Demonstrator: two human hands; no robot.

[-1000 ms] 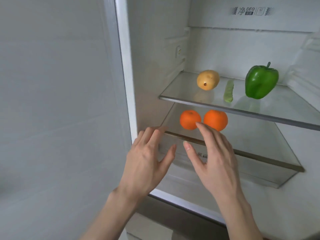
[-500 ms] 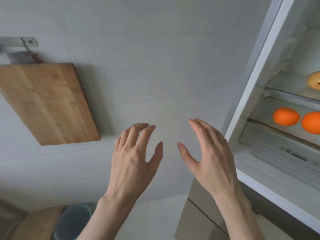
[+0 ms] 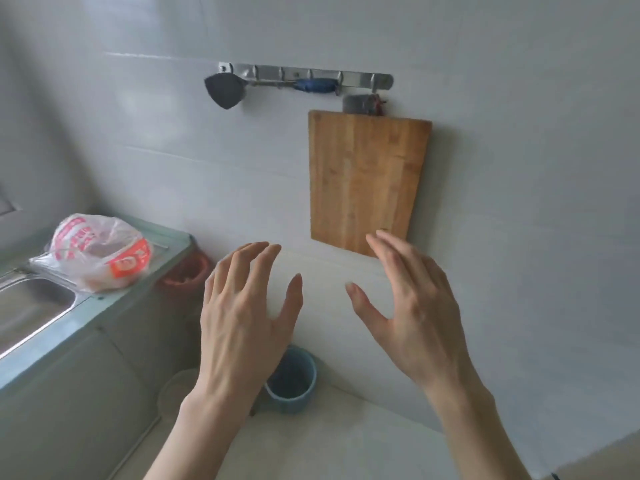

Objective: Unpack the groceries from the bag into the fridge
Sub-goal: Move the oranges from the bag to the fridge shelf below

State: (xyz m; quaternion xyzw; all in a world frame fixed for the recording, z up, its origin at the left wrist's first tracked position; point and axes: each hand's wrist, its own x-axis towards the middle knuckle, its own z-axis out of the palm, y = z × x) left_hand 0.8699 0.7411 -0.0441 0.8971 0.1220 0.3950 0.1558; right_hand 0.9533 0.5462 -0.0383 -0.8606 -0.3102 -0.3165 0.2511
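**Empty hands raised before tiled kitchen wall**

The left hand [image 3: 242, 317] and the right hand [image 3: 412, 313] are held up side by side in front of the pale tiled wall [image 3: 519, 168], backs toward the camera, fingers spread and slightly curled, thumbs turned inward toward each other. Nothing is gripped by either. The thin translucent plastic grocery bag [image 3: 97, 252], crumpled and printed in red and orange, is seen resting on the pale green countertop [image 3: 169, 237], just beside the stainless steel sink [image 3: 31, 303] and well apart from both hands. Its printed characters cannot be read. A rectangular wooden cutting board [image 3: 363, 181] is hung flat against the wall beneath a metal hook rail [image 3: 304, 76], from which a dark spatula with a blue handle [image 3: 225, 90] is also suspended. A round blue bin [image 3: 292, 382] is set on the floor below the left hand.
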